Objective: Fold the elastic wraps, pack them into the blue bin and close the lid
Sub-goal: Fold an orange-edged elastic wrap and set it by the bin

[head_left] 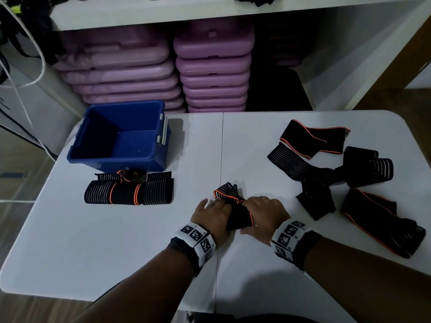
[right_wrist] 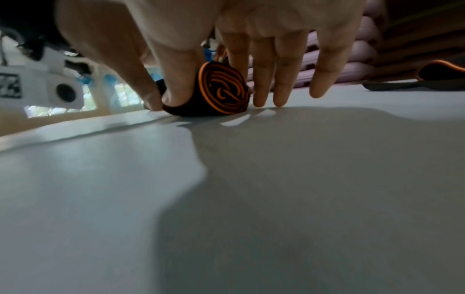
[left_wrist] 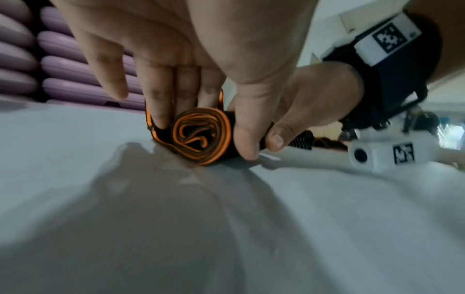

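The elastic wrap being rolled (head_left: pixel 235 209) lies on the white table (head_left: pixel 116 241) near its front middle, black with orange edges, and its loose end (head_left: pixel 227 191) stands up a little behind the two hands. From the left wrist view the side of the roll (left_wrist: pixel 202 137) shows as an orange spiral, and from the right wrist view the other side (right_wrist: pixel 224 89) shows the same spiral. The left hand (head_left: pixel 213 216) holds the roll from its left side, with thumb in front and fingers (left_wrist: pixel 158 103) curled down behind it. The right hand (head_left: pixel 263 214) holds it from the right, the thumb (right_wrist: pixel 176 83) and one finger pinching the roll, while its other fingers (right_wrist: pixel 284 79) reach down almost straight to the table just beside it. To the left, three finished wraps (head_left: pixel 129 190) lie close together in a row, just in front of the blue bin (head_left: pixel 121 136), which stands open at the back left part of the table; I see no wrap inside. On the right side of the table, well apart from the hands, several unfolded wraps (head_left: pixel 338 173) lie in a loose pile, some with orange border, some with pale stripes. Behind the table, stacked purple cases (head_left: pixel 210 68) fill a white shelf (head_left: pixel 233 12)
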Demonstrator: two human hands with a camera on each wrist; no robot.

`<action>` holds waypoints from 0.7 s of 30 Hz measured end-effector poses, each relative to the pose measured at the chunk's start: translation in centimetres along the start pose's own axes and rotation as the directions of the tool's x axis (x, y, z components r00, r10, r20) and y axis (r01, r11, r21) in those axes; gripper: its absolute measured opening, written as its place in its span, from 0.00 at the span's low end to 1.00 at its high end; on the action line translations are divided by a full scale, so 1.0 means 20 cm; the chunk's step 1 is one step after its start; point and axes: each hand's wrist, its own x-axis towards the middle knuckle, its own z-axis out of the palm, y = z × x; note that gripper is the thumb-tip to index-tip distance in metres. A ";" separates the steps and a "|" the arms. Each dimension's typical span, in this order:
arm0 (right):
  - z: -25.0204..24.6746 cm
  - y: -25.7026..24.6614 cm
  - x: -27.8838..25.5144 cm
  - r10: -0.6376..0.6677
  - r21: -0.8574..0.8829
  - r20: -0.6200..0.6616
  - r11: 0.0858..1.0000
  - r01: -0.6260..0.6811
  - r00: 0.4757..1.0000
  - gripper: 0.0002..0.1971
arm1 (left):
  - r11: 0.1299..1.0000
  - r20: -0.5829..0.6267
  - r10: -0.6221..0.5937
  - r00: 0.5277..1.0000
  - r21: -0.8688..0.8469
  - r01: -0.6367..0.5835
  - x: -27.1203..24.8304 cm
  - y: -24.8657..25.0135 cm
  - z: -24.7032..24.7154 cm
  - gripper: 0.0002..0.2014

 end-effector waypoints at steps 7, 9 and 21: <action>-0.04 0.00 0.08 0.073 0.064 0.025 0.995 -0.075 0.997 0.28 | 0.986 0.059 -0.048 0.997 -0.155 0.057 0.08 -0.07 -0.09 0.24; -0.04 0.00 0.13 0.131 0.054 0.048 0.990 -0.134 0.990 0.28 | 0.958 0.115 -0.092 0.989 -0.262 0.120 0.11 -0.08 -0.11 0.17; -0.05 -0.02 0.19 0.364 0.265 0.138 0.883 -0.388 0.921 0.29 | 0.645 0.168 -0.382 0.909 -0.656 0.392 0.19 -0.16 -0.10 0.23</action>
